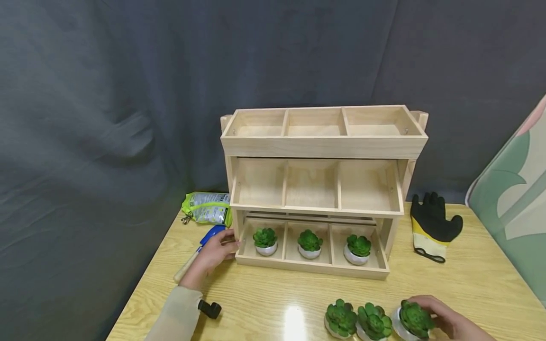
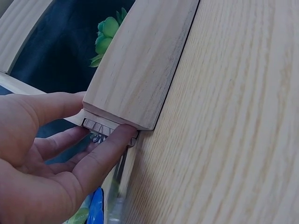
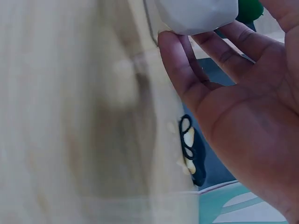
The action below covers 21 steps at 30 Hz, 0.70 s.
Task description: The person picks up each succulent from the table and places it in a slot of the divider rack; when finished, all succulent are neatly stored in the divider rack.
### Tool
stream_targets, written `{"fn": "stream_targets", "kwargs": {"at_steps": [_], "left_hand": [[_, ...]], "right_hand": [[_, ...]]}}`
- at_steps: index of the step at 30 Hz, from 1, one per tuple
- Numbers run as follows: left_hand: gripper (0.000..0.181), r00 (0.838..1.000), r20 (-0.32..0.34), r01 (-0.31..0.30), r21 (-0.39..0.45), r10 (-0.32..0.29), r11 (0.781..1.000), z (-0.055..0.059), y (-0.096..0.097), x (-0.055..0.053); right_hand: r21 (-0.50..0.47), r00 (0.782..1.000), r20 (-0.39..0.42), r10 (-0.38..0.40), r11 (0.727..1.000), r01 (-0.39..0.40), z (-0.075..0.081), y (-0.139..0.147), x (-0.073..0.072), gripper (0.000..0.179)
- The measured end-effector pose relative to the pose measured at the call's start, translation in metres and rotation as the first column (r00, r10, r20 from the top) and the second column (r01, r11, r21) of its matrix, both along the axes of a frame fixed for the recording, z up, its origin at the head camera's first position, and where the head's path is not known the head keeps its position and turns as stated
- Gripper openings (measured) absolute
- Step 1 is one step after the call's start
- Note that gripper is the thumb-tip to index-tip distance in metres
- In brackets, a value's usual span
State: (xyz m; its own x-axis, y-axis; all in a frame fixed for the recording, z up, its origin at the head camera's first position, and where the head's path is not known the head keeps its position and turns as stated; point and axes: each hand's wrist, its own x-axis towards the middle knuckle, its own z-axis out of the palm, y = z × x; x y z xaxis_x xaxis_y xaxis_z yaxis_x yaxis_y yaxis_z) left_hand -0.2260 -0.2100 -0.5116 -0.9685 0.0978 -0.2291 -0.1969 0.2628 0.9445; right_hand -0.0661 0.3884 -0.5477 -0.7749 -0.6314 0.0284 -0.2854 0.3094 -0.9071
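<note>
In the head view a three-tier wooden shelf [image 1: 324,148] stands at the back of the table. My left hand [image 1: 215,252] is at the left end of its bottom tray [image 1: 313,269]. The left wrist view has the thumb and index finger pinching the tray's corner board [image 2: 133,79]. Three succulents in white pots, among them the middle one [image 1: 310,241], sit one per compartment in that tray. At the front right, my right hand [image 1: 439,313] grips a potted succulent [image 1: 415,321]; its white pot [image 3: 201,16] lies against my fingertips. Two more potted succulents [image 1: 341,318] [image 1: 374,321] stand to its left.
Left of the shelf lie a green-yellow bag [image 1: 209,208] and a blue-headed tool [image 1: 189,265] with a wooden handle. A black and yellow glove [image 1: 435,227] lies to the right. Dark curtain [image 1: 298,52] hangs behind; a patterned panel [image 1: 512,203] borders the right side.
</note>
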Motion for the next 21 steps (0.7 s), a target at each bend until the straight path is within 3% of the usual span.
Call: {"fn": "stream_targets", "kwargs": {"at_steps": [4,7,10,12,15,21], "left_hand": [[0.058,1.0,-0.005,0.005,-0.007,-0.005,1.0,0.001,0.0,0.001],[0.058,1.0,-0.006,0.009,-0.006,-0.009,1.0,0.0,0.0,0.0],[0.058,1.0,0.002,0.006,0.0,-0.006,1.0,-0.001,0.0,0.0],[0.058,1.0,0.003,0.002,0.002,-0.002,1.0,-0.001,0.0,0.0],[0.058,1.0,0.001,0.001,-0.004,-0.001,1.0,-0.002,0.0,-0.001],[0.058,1.0,-0.001,-0.006,-0.005,0.006,1.0,-0.003,0.0,-0.002]], "right_hand": [[0.003,0.997,0.072,-0.032,0.999,0.032,0.012,0.001,-0.003,0.064],[0.058,0.981,0.169,-0.093,0.995,0.085,0.022,-0.001,-0.005,0.061],[0.134,0.967,0.188,-0.17,0.98,0.146,0.034,-0.007,-0.005,0.062],[0.162,0.968,0.152,-0.198,0.971,0.173,0.041,-0.014,-0.006,0.062],[0.149,0.982,0.023,-0.186,0.972,0.181,0.051,-0.024,-0.008,0.064],[0.008,0.986,-0.113,-0.121,0.992,0.123,0.073,-0.047,-0.02,0.071]]}}
